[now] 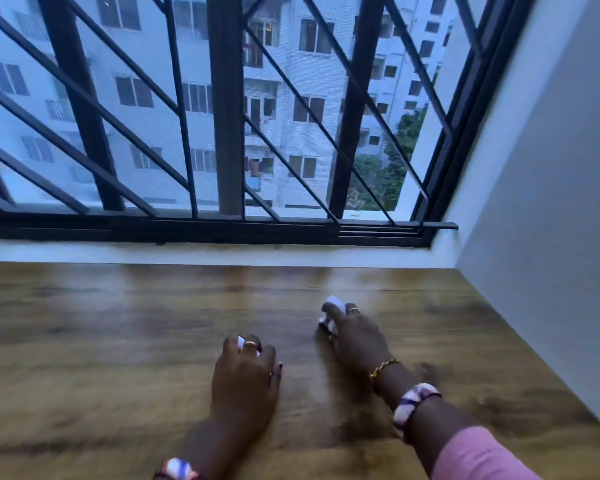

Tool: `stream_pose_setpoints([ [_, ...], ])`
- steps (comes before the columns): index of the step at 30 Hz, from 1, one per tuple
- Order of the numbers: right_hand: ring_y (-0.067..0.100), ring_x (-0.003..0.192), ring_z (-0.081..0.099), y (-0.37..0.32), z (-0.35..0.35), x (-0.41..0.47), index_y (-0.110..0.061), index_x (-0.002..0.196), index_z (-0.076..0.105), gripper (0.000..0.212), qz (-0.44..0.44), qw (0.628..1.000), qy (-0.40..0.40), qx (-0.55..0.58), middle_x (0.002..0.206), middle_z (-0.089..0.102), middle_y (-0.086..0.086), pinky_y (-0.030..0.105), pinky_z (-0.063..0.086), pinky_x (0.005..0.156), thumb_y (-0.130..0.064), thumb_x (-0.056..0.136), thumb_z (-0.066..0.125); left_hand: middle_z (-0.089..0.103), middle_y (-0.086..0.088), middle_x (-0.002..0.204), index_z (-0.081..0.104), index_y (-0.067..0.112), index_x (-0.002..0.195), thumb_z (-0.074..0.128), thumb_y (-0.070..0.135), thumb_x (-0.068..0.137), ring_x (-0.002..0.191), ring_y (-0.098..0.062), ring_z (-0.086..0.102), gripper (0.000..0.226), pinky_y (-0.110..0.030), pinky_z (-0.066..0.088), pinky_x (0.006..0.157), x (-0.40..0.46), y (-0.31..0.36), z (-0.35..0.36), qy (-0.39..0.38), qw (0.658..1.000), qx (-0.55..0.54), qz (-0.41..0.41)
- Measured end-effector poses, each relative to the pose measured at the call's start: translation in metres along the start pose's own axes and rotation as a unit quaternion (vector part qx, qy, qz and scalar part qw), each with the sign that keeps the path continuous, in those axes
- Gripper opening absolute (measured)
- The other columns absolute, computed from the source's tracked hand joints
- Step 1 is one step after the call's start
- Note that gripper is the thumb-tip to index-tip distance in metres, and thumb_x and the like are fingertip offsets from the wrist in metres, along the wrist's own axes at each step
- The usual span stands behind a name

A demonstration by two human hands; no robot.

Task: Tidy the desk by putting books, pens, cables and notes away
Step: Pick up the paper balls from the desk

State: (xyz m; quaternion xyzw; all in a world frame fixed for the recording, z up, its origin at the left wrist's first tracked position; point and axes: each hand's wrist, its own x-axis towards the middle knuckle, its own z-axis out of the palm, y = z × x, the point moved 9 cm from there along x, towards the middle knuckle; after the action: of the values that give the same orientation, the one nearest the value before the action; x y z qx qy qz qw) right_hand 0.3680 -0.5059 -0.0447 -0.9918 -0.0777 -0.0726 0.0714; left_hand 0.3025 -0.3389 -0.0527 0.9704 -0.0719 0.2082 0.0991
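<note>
Both hands lie low on the wooden worktop (118, 341), just in front of the window (222, 116) and near the wall (551, 237) on the right. The right hand (355, 336) reaches forward with its fingers (333, 315) curled round a small white thing (336, 303), probably a crumpled note or scrap of paper; blur hides what it is exactly. The left hand (245, 379) sits nearer the body, fingers bent, and a white sliver (240, 341) shows between them, so it seems to pinch a second scrap, though I cannot tell how firmly. The two hands are apart, the right one further toward the window.

The step in hand looks like the gathering of the last loose paper bits: no books, pens or cables show on the part of the worktop in view, so the tidying seems far along.

The next move calls for lifting both scraps off the surface without dropping them and carrying them to a bin or storage place, which is out of view. The pieces are small and light, so a firm pinch matters more than force, and a check of the worktop's hidden left side would be wise.
</note>
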Motion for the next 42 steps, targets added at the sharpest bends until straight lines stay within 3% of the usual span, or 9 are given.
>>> stream_pose_setpoints([
  [7, 0.034, 0.103, 0.058, -0.072, -0.01, -0.093, -0.028, 0.128, 0.044, 0.039, -0.085, 0.995, -0.046, -0.004, 0.12, 0.054, 0.013, 0.038, 0.046, 0.081, -0.029, 0.089, 0.046, 0.064, -0.004, 0.074, 0.064, 0.019, 0.065, 0.049, 0.035, 0.071, 0.074, -0.029, 0.054, 0.022, -0.033, 0.05, 0.047, -0.059, -0.007, -0.028, -0.023, 0.999, 0.032, -0.014],
  [13, 0.012, 0.038, 0.052, -0.164, -0.02, -0.179, -0.029, 0.069, 0.061, 0.029, -0.174, 0.984, 0.016, -0.044, 0.059, 0.056, -0.006, 0.021, 0.024, 0.034, -0.042, 0.045, 0.071, 0.063, -0.003, 0.073, 0.064, 0.021, 0.068, 0.041, 0.035, 0.067, 0.073, -0.03, 0.056, 0.026, -0.03, 0.049, 0.046, -0.133, -0.027, -0.063, -0.001, 0.999, 0.035, -0.027],
  [21, 0.016, 0.04, 0.057, -0.295, -0.008, -0.247, -0.025, 0.07, 0.056, 0.044, -0.312, 0.95, 0.005, -0.013, 0.062, 0.058, -0.005, 0.019, 0.02, 0.04, -0.037, 0.036, 0.08, 0.063, -0.002, 0.076, 0.066, 0.021, 0.073, 0.043, 0.035, 0.076, 0.076, -0.03, 0.054, 0.027, -0.032, 0.051, 0.054, -0.242, -0.129, -0.131, 0.028, 0.986, 0.072, -0.146],
  [28, 0.023, 0.062, 0.065, -0.426, 0.012, -0.307, -0.028, 0.097, 0.056, 0.034, -0.435, 0.898, -0.068, 0.022, 0.074, 0.064, 0.001, 0.026, 0.036, 0.047, -0.034, 0.066, 0.069, 0.065, 0.002, 0.087, 0.066, 0.021, 0.093, 0.055, 0.038, 0.076, 0.082, -0.018, 0.056, 0.027, -0.028, 0.042, 0.076, -0.386, -0.23, -0.176, 0.012, 0.97, -0.031, -0.242],
  [31, 0.026, 0.077, 0.066, -0.498, 0.031, -0.349, -0.032, 0.118, 0.05, 0.047, -0.513, 0.846, -0.121, 0.077, 0.09, 0.066, 0.002, 0.03, 0.048, 0.056, -0.035, 0.073, 0.062, 0.064, 0.004, 0.07, 0.07, 0.014, 0.079, 0.064, 0.035, 0.076, 0.063, -0.007, 0.055, 0.022, -0.023, 0.041, 0.065, -0.505, -0.301, -0.195, 0.12, 0.844, -0.16, -0.497],
  [34, 0.021, 0.101, 0.059, -0.584, 0.065, -0.407, -0.04, 0.134, 0.03, 0.061, -0.571, 0.788, -0.197, 0.118, 0.121, 0.055, -0.002, 0.032, 0.05, 0.071, -0.031, 0.081, 0.059, 0.045, 0.001, 0.032, 0.052, 0.006, 0.051, 0.059, 0.033, 0.086, 0.03, -0.014, 0.039, 0.045, -0.018, 0.035, 0.045, -0.635, -0.359, -0.199, 0.304, 0.539, -0.344, -0.706],
  [37, 0.022, 0.114, 0.051, -0.666, 0.099, -0.454, -0.041, 0.141, 0.016, 0.068, -0.603, 0.741, -0.256, 0.148, 0.134, 0.042, -0.002, 0.035, 0.047, 0.083, -0.027, 0.086, 0.053, 0.044, 0.0, 0.029, 0.046, 0.009, 0.058, 0.048, 0.034, 0.094, 0.022, -0.011, 0.041, 0.044, -0.011, 0.035, 0.03, -0.709, -0.394, -0.208, 0.438, 0.301, -0.432, -0.729],
  [39, 0.026, 0.118, 0.051, -0.723, 0.117, -0.476, -0.039, 0.143, 0.016, 0.072, -0.605, 0.72, -0.296, 0.167, 0.142, 0.036, 0.003, 0.036, 0.049, 0.087, -0.024, 0.085, 0.057, 0.065, -0.007, 0.06, 0.055, 0.012, 0.078, 0.045, 0.044, 0.093, 0.04, -0.014, 0.058, 0.037, -0.018, 0.045, 0.037, -0.74, -0.422, -0.217, 0.468, 0.252, -0.454, -0.715],
  [42, 0.032, 0.118, 0.054, -0.786, 0.139, -0.502, -0.033, 0.147, 0.008, 0.092, -0.588, 0.693, -0.368, 0.198, 0.156, -0.001, 0.018, 0.034, 0.047, 0.092, -0.019, 0.079, 0.069, 0.069, -0.01, 0.084, 0.069, 0.015, 0.083, 0.036, 0.056, 0.092, 0.053, -0.013, 0.067, 0.054, -0.024, 0.049, 0.051, -0.759, -0.455, -0.232, 0.457, 0.279, -0.466, -0.705],
])
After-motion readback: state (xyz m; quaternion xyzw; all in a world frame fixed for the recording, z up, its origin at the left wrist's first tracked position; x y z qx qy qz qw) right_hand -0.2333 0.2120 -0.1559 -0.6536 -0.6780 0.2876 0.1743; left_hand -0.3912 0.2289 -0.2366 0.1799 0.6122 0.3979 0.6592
